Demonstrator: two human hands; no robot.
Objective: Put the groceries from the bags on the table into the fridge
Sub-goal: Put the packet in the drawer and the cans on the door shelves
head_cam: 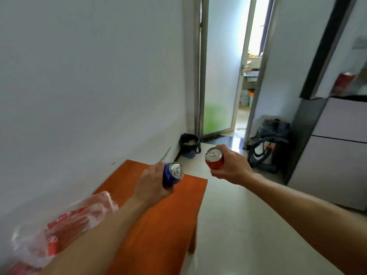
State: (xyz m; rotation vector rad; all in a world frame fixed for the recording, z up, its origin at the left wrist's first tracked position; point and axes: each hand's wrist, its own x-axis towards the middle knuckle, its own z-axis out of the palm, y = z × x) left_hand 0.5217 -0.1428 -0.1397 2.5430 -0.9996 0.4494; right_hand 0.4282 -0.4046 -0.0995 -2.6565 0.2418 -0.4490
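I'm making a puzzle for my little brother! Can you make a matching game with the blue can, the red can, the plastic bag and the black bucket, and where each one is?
Things:
1. blue can
2. red can
3. plastic bag
4. black bucket

Places:
A. on the floor
B. held in the right hand
C. on the orange table
D. held in the left hand

Pairs: 1-D, 2-B, 3-C, 4-A
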